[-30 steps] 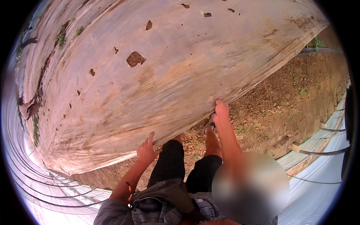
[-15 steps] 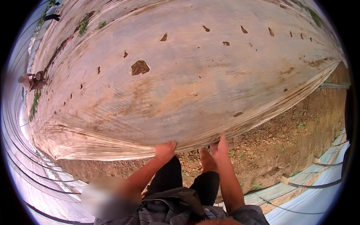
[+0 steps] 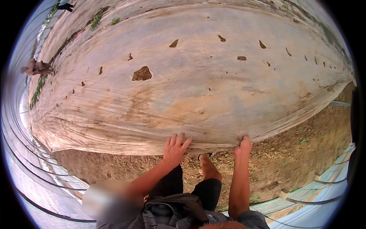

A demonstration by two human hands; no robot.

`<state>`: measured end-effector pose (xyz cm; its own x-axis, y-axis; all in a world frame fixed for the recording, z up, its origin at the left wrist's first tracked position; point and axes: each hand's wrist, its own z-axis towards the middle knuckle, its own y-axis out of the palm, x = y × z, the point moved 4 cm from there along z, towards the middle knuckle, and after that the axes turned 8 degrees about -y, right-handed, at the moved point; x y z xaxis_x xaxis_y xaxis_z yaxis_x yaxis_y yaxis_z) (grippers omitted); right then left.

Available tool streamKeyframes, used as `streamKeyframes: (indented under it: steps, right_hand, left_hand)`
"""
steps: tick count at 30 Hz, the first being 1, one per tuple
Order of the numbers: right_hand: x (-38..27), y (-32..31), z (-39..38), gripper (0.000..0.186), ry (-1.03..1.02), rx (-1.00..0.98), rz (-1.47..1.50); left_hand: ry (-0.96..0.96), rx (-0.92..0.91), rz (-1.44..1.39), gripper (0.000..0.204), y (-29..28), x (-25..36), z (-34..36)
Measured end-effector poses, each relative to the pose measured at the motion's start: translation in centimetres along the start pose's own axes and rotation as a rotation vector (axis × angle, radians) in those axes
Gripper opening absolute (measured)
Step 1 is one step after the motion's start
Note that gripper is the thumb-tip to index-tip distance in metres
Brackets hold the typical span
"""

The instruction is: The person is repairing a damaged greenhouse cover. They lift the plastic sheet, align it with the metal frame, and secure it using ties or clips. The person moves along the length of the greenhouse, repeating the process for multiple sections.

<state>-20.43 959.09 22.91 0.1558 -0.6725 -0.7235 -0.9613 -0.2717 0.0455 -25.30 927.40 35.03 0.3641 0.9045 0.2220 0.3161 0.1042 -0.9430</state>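
A wide, translucent plastic sheet (image 3: pixel 228 101), stained with brown soil and torn with several ragged holes, spreads out in front of me. Its near edge runs crosswise just beyond my legs. My left hand (image 3: pixel 175 150) lies on that edge with the fingers spread and pointing away from me. Farther right, my right hand (image 3: pixel 244 145) is closed on the sheet's edge, thumb up, pulling folds into the plastic between the hands. The largest hole (image 3: pixel 142 73), left of the middle, shows dark soil beneath.
Bare brown soil (image 3: pixel 289 152) with small weeds lies along the near side. Curved hoops (image 3: pixel 316 201) and clear film walls border the lower left and right. Another person (image 3: pixel 38 68) bends at the far left edge of the sheet, and dark clothing (image 3: pixel 65 7) shows farther back.
My left hand has gone from gripping the edge to lying spread on it. The right hand has moved right and slightly away from me, and the sheet's edge between them has shifted.
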Motion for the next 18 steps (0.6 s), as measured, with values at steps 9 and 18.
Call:
streamKeyframes:
  steps: [9,18]
  right_hand:
    - [1.8,-11.4,-5.2,0.021,0.167,0.051,0.062]
    - [0.5,-6.7,-1.4,0.037,0.364,0.039,0.0]
  left_hand:
    - [0.145,-0.135,-0.153,0.035,6.5,2.6,-3.1]
    - [0.053,-0.345,-0.165,0.021,7.0,4.5,-9.5]
